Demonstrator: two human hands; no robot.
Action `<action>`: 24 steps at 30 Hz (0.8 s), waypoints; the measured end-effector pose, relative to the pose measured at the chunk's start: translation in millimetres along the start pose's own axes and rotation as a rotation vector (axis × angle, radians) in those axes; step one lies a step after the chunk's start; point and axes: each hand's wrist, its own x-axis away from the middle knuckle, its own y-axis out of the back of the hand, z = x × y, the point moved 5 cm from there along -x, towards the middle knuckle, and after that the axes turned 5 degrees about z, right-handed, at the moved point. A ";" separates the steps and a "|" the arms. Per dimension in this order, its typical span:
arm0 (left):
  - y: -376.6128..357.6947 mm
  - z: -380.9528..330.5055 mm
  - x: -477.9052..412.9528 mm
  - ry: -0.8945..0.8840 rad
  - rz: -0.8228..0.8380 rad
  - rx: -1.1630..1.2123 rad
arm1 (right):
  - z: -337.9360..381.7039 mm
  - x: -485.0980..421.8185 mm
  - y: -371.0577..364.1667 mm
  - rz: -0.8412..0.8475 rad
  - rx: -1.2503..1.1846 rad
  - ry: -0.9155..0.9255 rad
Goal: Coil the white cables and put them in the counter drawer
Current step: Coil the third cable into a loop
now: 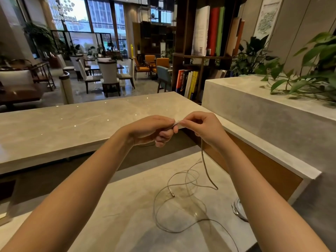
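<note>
A thin white cable (205,166) hangs from my raised hands and runs down to the lower counter surface (127,206). There it lies in loose tangled loops (181,206) with one plug end (172,195) showing. My left hand (154,130) and my right hand (201,127) meet fingertip to fingertip above the counter, both pinching the cable's upper end between them. No drawer is visible.
A raised stone counter top (72,124) runs across ahead, with a higher ledge (263,110) and potted plants (309,70) to the right. A clear shiny object (239,210) lies at the lower counter's right edge. A bookshelf and lounge chairs stand beyond.
</note>
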 end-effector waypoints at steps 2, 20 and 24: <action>2.0 4.0 1.5 0.009 -0.015 -0.030 | 1.0 -2.1 0.3 -0.011 -0.001 0.015; -0.7 -0.1 -2.6 -0.264 0.101 0.823 | -63.9 10.0 -5.3 0.006 -0.083 -0.076; 26.6 -5.1 5.9 -0.403 -0.135 0.907 | -114.8 33.3 -25.2 0.040 0.038 -0.191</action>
